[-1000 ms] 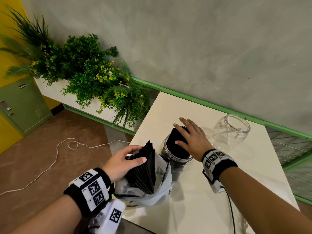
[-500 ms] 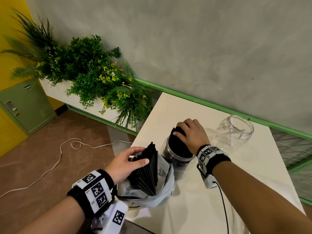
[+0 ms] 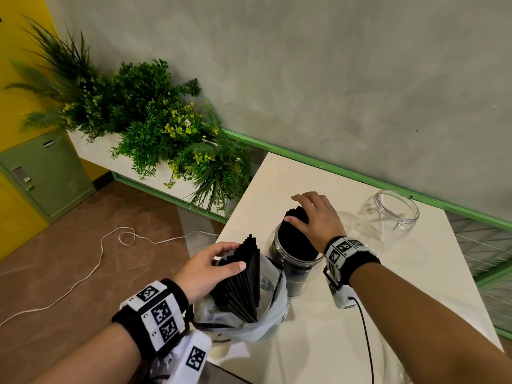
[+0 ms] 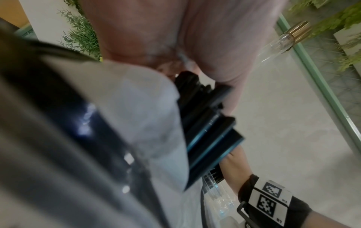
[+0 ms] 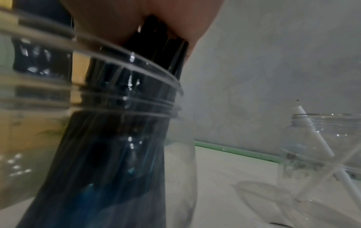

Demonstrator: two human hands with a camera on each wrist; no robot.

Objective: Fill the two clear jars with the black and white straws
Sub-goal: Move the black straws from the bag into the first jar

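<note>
A clear jar (image 3: 297, 266) packed with black straws (image 3: 296, 231) stands on the white table (image 3: 401, 295). My right hand (image 3: 310, 213) lies over the straw tops, thumb and fingers curled round them; the right wrist view shows these straws (image 5: 121, 135) inside the jar (image 5: 136, 95) under my palm. My left hand (image 3: 221, 259) grips a second bundle of black straws (image 3: 245, 284) standing in a plastic bag (image 3: 266, 322) at the table's near left corner; the left wrist view shows that bundle (image 4: 207, 123). The other clear jar (image 3: 388, 217) holds one white straw (image 5: 314, 138).
The table's left edge drops to a brown floor with a white cable (image 3: 91, 270). A planter of green plants (image 3: 155, 128) stands at the far left. A grey wall with a green rail (image 3: 346, 170) runs behind the table.
My right hand's fingers, spread flat on the jar's straws a second ago, have curled over their tops. My left hand keeps its hold on the bundle in the bag.
</note>
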